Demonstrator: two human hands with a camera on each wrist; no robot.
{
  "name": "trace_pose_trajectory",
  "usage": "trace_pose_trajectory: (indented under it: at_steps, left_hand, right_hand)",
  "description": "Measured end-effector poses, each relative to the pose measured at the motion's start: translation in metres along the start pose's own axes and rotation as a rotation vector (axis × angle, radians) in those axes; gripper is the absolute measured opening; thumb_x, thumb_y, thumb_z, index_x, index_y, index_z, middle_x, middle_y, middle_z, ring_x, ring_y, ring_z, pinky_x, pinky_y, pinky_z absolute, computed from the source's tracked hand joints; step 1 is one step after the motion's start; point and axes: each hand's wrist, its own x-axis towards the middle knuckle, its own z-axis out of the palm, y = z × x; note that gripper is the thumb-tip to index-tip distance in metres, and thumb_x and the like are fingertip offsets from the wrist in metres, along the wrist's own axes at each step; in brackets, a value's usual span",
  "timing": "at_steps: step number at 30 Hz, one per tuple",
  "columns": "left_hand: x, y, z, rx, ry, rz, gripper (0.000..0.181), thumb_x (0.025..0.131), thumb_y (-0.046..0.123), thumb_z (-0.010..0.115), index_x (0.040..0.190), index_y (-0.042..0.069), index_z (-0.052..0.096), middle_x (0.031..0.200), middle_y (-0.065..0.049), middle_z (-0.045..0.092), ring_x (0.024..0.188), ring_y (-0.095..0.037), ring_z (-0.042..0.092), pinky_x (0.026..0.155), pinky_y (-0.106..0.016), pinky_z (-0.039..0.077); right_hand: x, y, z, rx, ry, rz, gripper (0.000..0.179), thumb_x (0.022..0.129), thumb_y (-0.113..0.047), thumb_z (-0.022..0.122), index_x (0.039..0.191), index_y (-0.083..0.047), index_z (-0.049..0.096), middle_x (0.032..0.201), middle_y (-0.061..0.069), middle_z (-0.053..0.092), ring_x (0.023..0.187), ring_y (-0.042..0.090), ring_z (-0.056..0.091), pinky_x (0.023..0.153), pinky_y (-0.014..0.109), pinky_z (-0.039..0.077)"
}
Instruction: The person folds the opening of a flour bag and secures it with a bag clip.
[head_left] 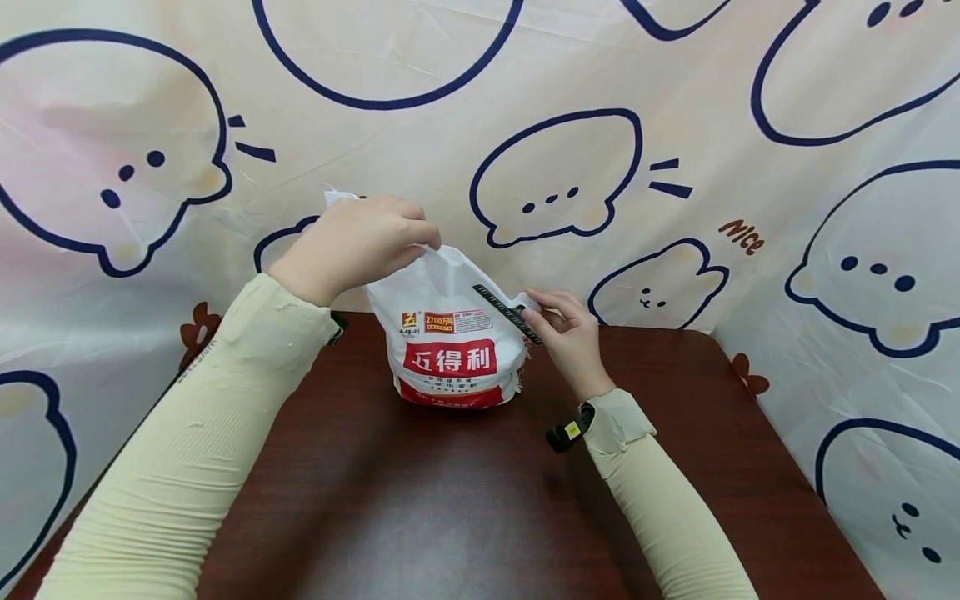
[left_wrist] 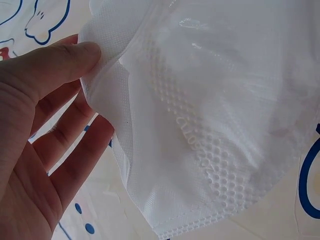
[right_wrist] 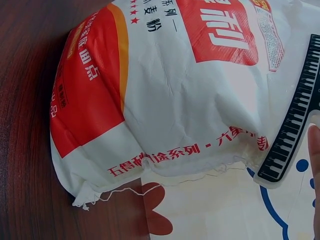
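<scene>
A white flour bag [head_left: 450,379] with red print stands on the table, its upper part pulled up toward the left. At its top edge my left hand [head_left: 367,246] pinches the white material. In the left wrist view, thumb and fingers of the left hand [left_wrist: 55,95] grip the folded rim of the bag [left_wrist: 180,100]. A flat black strip with a piano-key pattern and a clear edge [right_wrist: 290,130] lies slanted against the bag's right side. My right hand [head_left: 566,337] pinches this strip by its lower right part. Only a sliver of that hand shows in the right wrist view.
Beneath the bag is a dark brown wooden table [head_left: 450,500]. A pale cloth [head_left: 375,158] with blue cartoon outlines hangs behind and at both sides. Loose thread [right_wrist: 120,191] trails from the bag's stitched bottom corner. A black band [head_left: 564,433] sits on the right wrist.
</scene>
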Motion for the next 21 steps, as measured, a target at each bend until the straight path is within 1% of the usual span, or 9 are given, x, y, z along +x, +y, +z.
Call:
trace_pose_trajectory:
  at_steps: [8,15,21]
  left_hand:
    - [-0.0014,0.0015,-0.0011,-0.012,-0.012,-0.005,0.021,0.092,0.007,0.074,0.112,0.012,0.076,0.108,-0.010,0.072,0.099,-0.028,0.069,0.087,-0.044,0.059]
    - [-0.0030,0.0020,-0.0013,-0.021,-0.024,-0.012,0.023,0.091,0.007,0.075,0.113,0.012,0.076,0.108,-0.010,0.072,0.099,-0.028,0.069,0.087,-0.045,0.059]
    - [-0.0026,0.0013,-0.0010,-0.005,-0.021,-0.013,0.021,0.092,0.008,0.075,0.112,0.012,0.076,0.107,-0.010,0.072,0.098,-0.028,0.069,0.088,-0.044,0.059]
  right_hand:
    - [-0.0016,-0.0003,-0.0018,-0.014,-0.004,-0.003,0.033,0.092,-0.004,0.073,0.124,0.002,0.070,0.117,0.014,0.060,0.109,0.022,0.062,0.097,0.029,0.053]
    - [-0.0029,-0.0007,-0.0050,0.006,-0.002,0.010,0.031,0.092,-0.002,0.073,0.123,0.003,0.070,0.117,0.016,0.059,0.108,0.022,0.061,0.098,0.028,0.053]
    - [-0.0032,-0.0003,-0.0077,-0.007,0.005,0.002,0.030,0.092,-0.003,0.073,0.121,0.002,0.071,0.117,0.015,0.060,0.104,0.022,0.062,0.094,0.026,0.055]
